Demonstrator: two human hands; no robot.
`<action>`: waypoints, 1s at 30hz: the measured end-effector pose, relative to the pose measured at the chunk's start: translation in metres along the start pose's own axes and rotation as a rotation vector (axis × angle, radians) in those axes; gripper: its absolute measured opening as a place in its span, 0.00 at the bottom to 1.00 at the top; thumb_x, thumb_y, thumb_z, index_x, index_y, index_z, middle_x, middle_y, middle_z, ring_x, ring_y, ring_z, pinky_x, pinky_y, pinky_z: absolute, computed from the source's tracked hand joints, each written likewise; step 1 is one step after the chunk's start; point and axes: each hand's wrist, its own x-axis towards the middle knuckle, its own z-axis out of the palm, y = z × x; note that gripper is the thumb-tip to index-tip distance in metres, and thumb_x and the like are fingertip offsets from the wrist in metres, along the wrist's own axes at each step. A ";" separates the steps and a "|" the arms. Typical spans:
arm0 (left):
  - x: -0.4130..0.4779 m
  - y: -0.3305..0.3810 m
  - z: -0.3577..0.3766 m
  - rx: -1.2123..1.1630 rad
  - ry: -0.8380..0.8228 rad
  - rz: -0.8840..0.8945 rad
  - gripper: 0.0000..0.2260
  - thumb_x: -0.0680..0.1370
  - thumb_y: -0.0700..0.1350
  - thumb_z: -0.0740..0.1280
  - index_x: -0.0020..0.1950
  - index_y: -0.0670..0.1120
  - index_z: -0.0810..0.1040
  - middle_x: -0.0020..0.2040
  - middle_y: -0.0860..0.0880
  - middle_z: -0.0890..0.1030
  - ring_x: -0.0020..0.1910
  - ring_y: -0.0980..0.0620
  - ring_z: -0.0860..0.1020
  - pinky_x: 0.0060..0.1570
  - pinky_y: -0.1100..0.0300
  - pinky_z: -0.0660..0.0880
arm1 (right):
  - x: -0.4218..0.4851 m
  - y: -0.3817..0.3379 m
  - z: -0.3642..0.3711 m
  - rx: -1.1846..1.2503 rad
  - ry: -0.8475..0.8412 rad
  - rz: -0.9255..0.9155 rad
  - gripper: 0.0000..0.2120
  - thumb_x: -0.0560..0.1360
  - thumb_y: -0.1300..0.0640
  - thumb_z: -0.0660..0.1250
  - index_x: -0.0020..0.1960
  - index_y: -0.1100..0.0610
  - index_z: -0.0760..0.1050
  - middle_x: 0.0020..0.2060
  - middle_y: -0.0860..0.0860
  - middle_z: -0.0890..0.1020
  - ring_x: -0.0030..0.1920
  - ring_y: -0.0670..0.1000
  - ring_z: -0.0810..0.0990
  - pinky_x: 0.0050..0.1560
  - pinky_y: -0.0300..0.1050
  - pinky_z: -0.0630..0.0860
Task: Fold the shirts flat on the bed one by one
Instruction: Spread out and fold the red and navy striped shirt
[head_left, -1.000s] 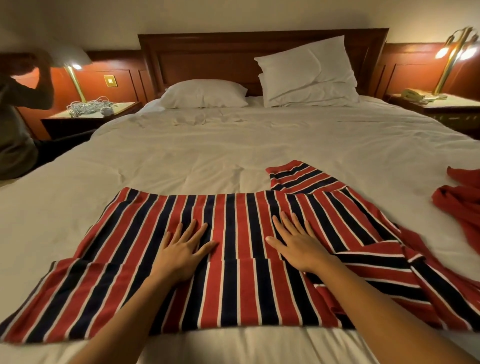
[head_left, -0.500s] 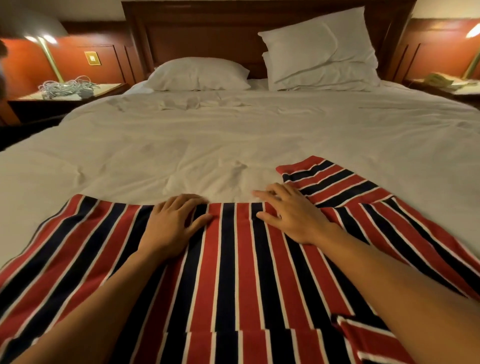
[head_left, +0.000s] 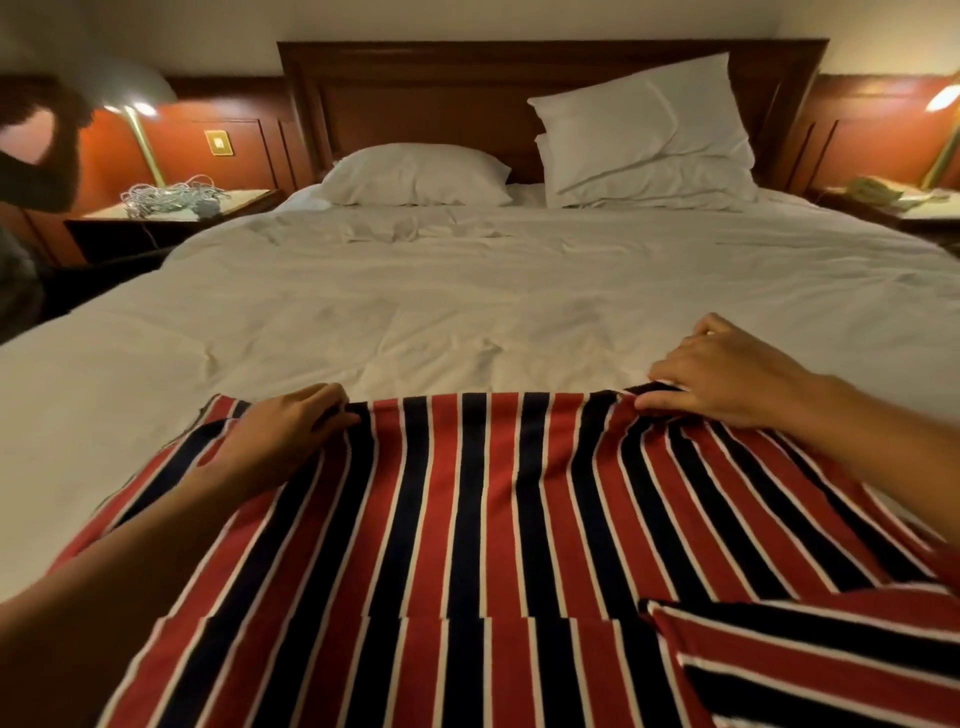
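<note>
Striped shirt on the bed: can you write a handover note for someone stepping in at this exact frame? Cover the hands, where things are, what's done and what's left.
Left hand: grips the far edge of the striped shirt, left of centre.
Right hand: grips the same far edge, towards the right.
The shirt lies spread on the white bed, near the person.
Done: a folded-over part, likely a sleeve, lies across the body at lower right.
Left: probably fold the far edge towards yourself, then smooth the shirt. No other shirt is in view.

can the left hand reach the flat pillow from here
Probably not without leaning: only sheet lies between, but the left hand grips the shirt and the flat pillow lies at the headboard.
</note>
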 end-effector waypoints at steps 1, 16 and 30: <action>-0.010 -0.001 -0.013 0.023 0.012 0.030 0.15 0.81 0.61 0.56 0.47 0.53 0.74 0.42 0.56 0.78 0.37 0.49 0.78 0.33 0.56 0.69 | -0.011 -0.005 -0.009 0.007 -0.021 -0.017 0.35 0.75 0.25 0.35 0.38 0.47 0.71 0.31 0.43 0.77 0.35 0.44 0.70 0.59 0.43 0.66; -0.167 0.026 -0.094 0.337 0.020 -0.096 0.08 0.73 0.44 0.77 0.51 0.49 0.86 0.55 0.48 0.84 0.58 0.41 0.79 0.55 0.42 0.70 | -0.178 -0.122 -0.050 0.456 -0.080 0.185 0.15 0.80 0.40 0.62 0.59 0.48 0.76 0.46 0.41 0.76 0.48 0.44 0.74 0.47 0.41 0.71; -0.179 0.013 -0.122 0.149 -0.110 -0.514 0.18 0.74 0.69 0.63 0.42 0.56 0.79 0.49 0.53 0.75 0.50 0.48 0.74 0.51 0.49 0.71 | -0.198 -0.121 -0.082 0.552 -0.031 0.278 0.26 0.69 0.22 0.55 0.46 0.40 0.79 0.40 0.37 0.76 0.40 0.38 0.76 0.38 0.37 0.72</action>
